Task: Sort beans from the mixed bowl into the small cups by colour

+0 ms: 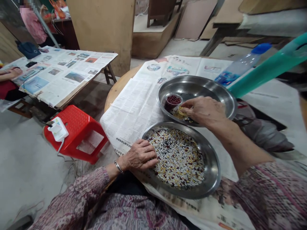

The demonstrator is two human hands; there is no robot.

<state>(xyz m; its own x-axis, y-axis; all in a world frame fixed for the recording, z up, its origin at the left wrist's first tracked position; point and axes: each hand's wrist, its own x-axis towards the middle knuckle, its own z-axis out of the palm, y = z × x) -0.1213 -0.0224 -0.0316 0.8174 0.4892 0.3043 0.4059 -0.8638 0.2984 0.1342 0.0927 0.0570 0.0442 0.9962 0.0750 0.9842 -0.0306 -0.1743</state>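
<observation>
My left hand (140,155) rests on the near rim of a steel basin (211,169), which is heaped with mixed white, yellow and dark red grains and beans (178,158). My right hand (202,111) is curled over a second steel basin (216,95), its fingertips just above a small pile of yellowish-green grains (179,113). A small glass cup of dark red beans (173,102) stands in that basin, next to my fingers. Whatever lies under my right fingertips is hidden.
Newspaper (129,105) covers a round wooden table (117,88) under both basins. A water bottle with a blue cap (242,65) and a teal tube (268,68) lie to the right. A red stool (79,127) holds a white power strip (58,128). A co-worker's arm (9,74) rests on a newspaper-covered table (59,75).
</observation>
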